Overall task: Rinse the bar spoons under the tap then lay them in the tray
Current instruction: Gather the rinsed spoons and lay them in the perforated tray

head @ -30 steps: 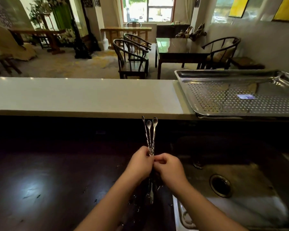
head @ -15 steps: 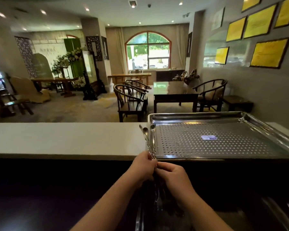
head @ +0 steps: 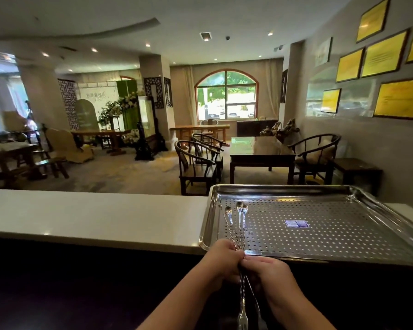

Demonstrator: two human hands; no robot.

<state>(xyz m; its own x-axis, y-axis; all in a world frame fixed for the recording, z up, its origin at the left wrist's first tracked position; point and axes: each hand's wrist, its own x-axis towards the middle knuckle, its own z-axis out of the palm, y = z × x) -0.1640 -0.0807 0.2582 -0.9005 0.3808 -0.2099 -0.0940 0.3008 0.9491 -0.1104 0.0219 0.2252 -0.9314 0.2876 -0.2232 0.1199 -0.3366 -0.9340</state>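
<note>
Both hands are gripping the spoons (head: 239,225) together: the left hand (head: 222,260) is closing around the twisted stems, and the right hand (head: 270,270), touching it at 3 o'clock, is pinching them too. The bowls are pointing to 12 o'clock over the near left corner of the perforated tray (head: 343,236), which is sitting on the pale worktop (head: 93,217). A forked end is hanging at 6 o'clock below the hands.

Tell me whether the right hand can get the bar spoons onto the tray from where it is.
Probably yes. The right hand and left hand grip the bar spoons at the tray's near edge, bowls already over its bare perforated floor; nothing blocks the way.
</note>
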